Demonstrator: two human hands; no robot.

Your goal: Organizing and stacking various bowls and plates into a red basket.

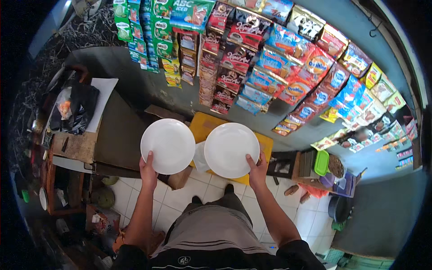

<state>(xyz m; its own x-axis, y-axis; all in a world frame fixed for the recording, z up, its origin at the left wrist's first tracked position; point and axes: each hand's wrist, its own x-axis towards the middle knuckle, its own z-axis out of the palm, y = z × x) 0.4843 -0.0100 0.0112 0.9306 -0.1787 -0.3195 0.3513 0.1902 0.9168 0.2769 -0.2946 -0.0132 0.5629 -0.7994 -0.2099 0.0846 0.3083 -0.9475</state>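
Two round white plates are held out side by side in front of me, a narrow gap between them. My left hand (148, 171) grips the left plate (168, 145) at its lower left edge, with the thumb lying over the rim. Around the lower right edge of the right plate (231, 148) closes my right hand (258, 168), its thumb on the upper face. Both plates show bare upper faces. Beneath and behind them appear a yellow board or tabletop (266, 143) and a piece of white sheet or plastic (200, 158), partly hidden by the plates.
Strips of drink sachets (236, 57) hang along the grey wall (175, 98). At left, a wooden table (79, 146) bears a black plastic bag (82, 108). A low shelf at right carries a green basket (321, 163). Sandals (291, 190) lie on the tiled floor (179, 199).
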